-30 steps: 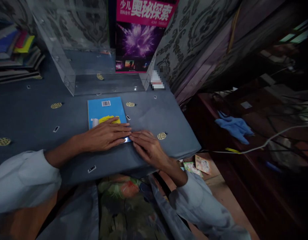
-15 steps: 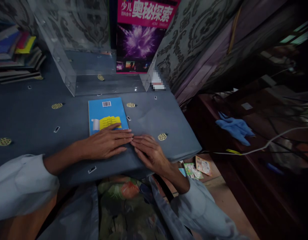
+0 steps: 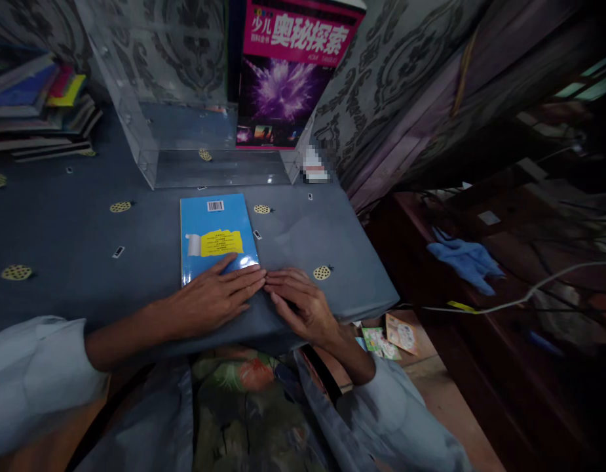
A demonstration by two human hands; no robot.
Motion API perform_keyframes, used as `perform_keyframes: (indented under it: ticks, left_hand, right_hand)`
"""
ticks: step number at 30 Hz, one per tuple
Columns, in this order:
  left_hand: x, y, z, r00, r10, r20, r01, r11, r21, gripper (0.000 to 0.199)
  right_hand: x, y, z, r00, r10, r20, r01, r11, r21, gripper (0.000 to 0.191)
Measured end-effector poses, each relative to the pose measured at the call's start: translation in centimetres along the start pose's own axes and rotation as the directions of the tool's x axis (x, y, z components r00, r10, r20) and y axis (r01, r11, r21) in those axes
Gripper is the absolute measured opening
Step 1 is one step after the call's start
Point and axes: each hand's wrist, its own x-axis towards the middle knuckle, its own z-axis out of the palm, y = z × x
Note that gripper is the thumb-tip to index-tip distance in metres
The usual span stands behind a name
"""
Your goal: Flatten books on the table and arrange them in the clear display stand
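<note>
Steadying the book (image 3: 215, 242), I'd guess: left hand (image 3: 217, 295) flat, right hand (image 3: 303, 305) loosely cupped; lifting it'd need an edge grip.

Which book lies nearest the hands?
The blue book with the barcode, partly covered by the left hand; the pink-and-purple book stands in the clear rack, others lie stacked.

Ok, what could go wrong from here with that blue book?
The blue book lies near the table's front edge, so a pull toward the person might slide it off. The left hand hides part of its near edge, so a crease there could go unseen.
</note>
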Motion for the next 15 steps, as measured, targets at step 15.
perform_keyframes:
  ticks: [15]
  left_hand:
    - [-3.7, 2.9, 0.5, 0.979, -0.179, -0.098, 0.188, 0.978, 0.086, 0.049]
  right_hand:
    - [0.6, -0.3, 0.1, 0.993, -0.068, 0.092, 0.074, 0.995, -0.063, 0.034]
